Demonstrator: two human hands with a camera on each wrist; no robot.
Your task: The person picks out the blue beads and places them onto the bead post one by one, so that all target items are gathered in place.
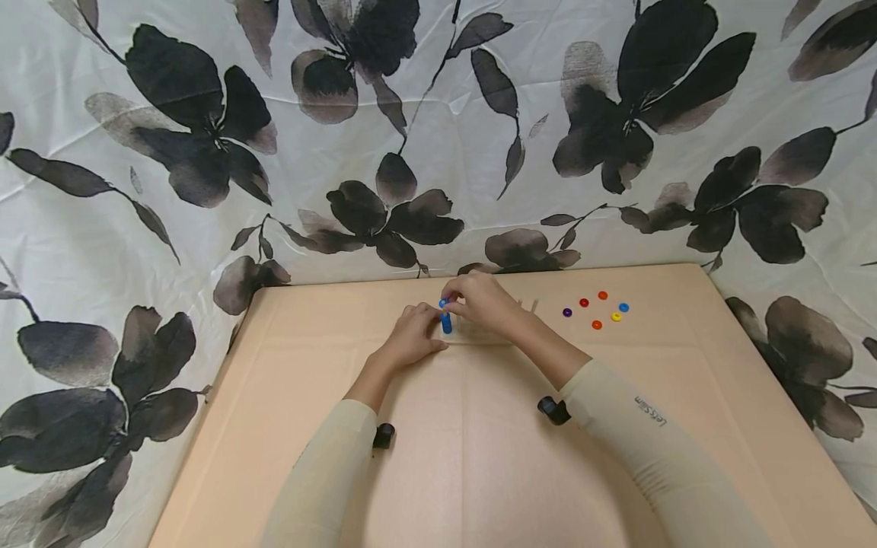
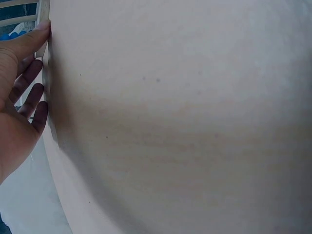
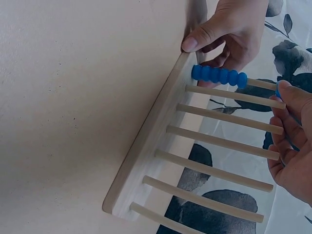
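A wooden rack with a row of upright pegs has a long flat base [image 3: 141,141], seen at a slant in the right wrist view. Several blue beads [image 3: 219,76] are stacked low on its leftmost peg. My left hand [image 1: 411,336] holds the base at that end, thumb on the front edge and fingers behind. At the top of the same peg, my right hand [image 1: 482,301] pinches another blue bead [image 3: 278,90] between thumb and fingertips. The other pegs [image 3: 224,141] carry no beads.
To the right of the rack lie several loose beads: purple [image 1: 567,312], red [image 1: 584,303], orange [image 1: 597,325], yellow [image 1: 616,317] and blue [image 1: 623,307]. The peach tabletop [image 1: 466,457] meets a floral cloth [image 1: 438,137] along its back edge.
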